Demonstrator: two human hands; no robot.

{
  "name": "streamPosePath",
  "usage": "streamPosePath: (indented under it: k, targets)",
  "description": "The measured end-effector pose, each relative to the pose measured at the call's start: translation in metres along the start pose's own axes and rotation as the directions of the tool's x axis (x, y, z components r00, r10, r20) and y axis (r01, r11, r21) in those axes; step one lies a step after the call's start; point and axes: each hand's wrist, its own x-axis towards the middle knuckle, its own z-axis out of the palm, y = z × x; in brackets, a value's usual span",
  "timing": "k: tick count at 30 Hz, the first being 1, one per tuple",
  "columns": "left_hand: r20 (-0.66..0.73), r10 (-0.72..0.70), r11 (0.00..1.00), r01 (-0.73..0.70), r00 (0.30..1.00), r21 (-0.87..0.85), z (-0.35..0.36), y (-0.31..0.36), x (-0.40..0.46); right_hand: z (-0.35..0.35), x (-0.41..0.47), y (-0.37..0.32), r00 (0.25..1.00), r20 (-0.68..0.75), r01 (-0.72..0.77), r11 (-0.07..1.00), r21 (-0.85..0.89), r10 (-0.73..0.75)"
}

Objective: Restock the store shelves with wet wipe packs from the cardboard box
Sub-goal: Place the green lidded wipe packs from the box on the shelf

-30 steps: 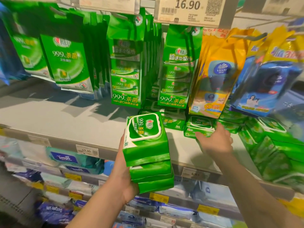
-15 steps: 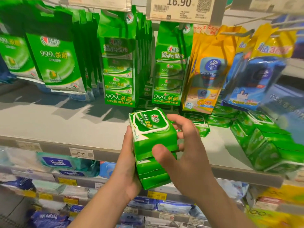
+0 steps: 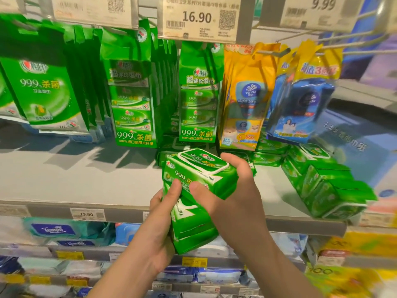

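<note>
The grey shelf (image 3: 81,181) lies bare on its left, with green packs piled at its right. Before it, the left hand (image 3: 159,231) still cups the stack of wet wipe packs (image 3: 193,224). The right hand (image 3: 232,190), back from the shelf, now grips the top pack (image 3: 202,171), lifting it off for placing.

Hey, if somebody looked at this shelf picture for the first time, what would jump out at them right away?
First, the stack of green wipe packs at centre, held in front of the shelf: the left hand grips it from below while the right hand holds the top pack, tilted. Behind hang rows of green hanging packs under a 16.90 price tag, with yellow hanging packs to their right.
</note>
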Motion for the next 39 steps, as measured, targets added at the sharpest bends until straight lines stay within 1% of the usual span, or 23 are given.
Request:
streamPosePath:
  k: [1,3,7,8,10,12,14,16,18,20,22,23,25,27,28,31,32,34,36,39]
  targets:
    - [0.005,0.008,1.000,-0.008,1.000,0.002,-0.002,0.000,0.000,-0.004,0.001,0.001,1.000,-0.013,-0.026,0.998,0.054,0.026]
    - [0.003,0.002,1.000,-0.002,1.000,0.022,-0.003,0.002,-0.001,-0.014,0.004,0.006,0.997,-0.062,-0.036,0.995,0.092,0.042]
    - [0.006,-0.047,0.999,0.046,0.999,0.018,-0.006,0.005,-0.006,-0.049,0.013,0.025,0.985,-0.171,0.010,0.990,0.138,0.014]
    - [0.015,-0.041,0.999,0.041,0.999,0.010,-0.007,0.007,-0.007,-0.060,0.015,0.032,0.980,-0.200,0.011,0.994,0.112,0.012]
    - [0.036,-0.010,1.000,0.009,0.999,0.021,-0.006,0.011,-0.007,-0.081,0.021,0.048,0.962,-0.271,-0.024,0.999,-0.044,0.012]
    - [0.062,0.010,0.999,-0.012,0.998,0.038,0.000,0.017,-0.007,-0.097,0.029,0.064,0.943,-0.331,-0.051,0.974,-0.219,-0.025]
    - [0.081,0.031,0.999,-0.034,0.996,0.041,0.007,0.022,-0.006,-0.109,0.040,0.073,0.935,-0.346,-0.049,0.940,-0.339,-0.076]
    - [0.088,0.046,0.998,-0.050,0.995,0.046,0.013,0.025,-0.004,-0.117,0.053,0.078,0.949,-0.305,-0.064,0.898,-0.435,-0.080]
    - [0.096,0.054,0.997,-0.059,0.994,0.046,0.019,0.026,-0.001,-0.120,0.064,0.085,0.979,-0.203,-0.078,0.872,-0.484,-0.025]
    - [0.099,0.057,0.997,-0.062,0.993,0.045,0.023,0.025,0.001,-0.122,0.069,0.091,0.996,-0.074,-0.086,0.866,-0.492,0.057]
    - [0.103,0.056,0.997,-0.061,0.993,0.041,0.024,0.024,0.002,-0.126,0.073,0.097,0.997,0.006,-0.056,0.826,-0.561,0.072]
    - [0.104,0.058,0.997,-0.062,0.993,0.038,0.025,0.023,0.003,-0.128,0.075,0.097,0.996,0.030,-0.052,0.795,-0.604,0.088]
    - [0.110,0.058,0.998,-0.062,0.992,0.033,0.025,0.022,0.003,-0.134,0.079,0.095,0.979,0.069,-0.091,0.717,-0.691,0.190]
    - [0.113,0.052,0.998,-0.056,0.992,0.030,0.026,0.020,0.004,-0.135,0.083,0.093,0.956,0.078,-0.125,0.631,-0.766,0.284]
    - [0.111,0.049,0.998,-0.053,0.993,0.032,0.026,0.020,0.004,-0.133,0.085,0.092,0.950,0.072,-0.132,0.597,-0.791,0.305]
    - [0.101,0.046,0.998,-0.051,0.994,0.042,0.029,0.018,0.006,-0.119,0.095,0.085,0.952,0.059,-0.093,0.464,-0.881,0.302]
    - [0.099,0.044,0.998,-0.048,0.994,0.045,0.030,0.018,0.006,-0.114,0.099,0.082,0.947,0.071,-0.075,0.432,-0.899,0.312]
    - [0.101,0.034,0.998,-0.039,0.994,0.051,0.032,0.016,0.006,-0.110,0.105,0.078,0.944,0.104,-0.032,0.400,-0.916,0.313]
    - [0.112,0.036,0.998,-0.042,0.993,0.051,0.032,0.017,0.006,-0.113,0.108,0.073,0.962,0.129,0.028,0.382,-0.924,0.243]
    - [0.118,0.047,0.998,-0.051,0.992,0.038,0.031,0.020,0.006,-0.124,0.112,0.073,0.985,0.161,0.124,0.387,-0.914,0.065]
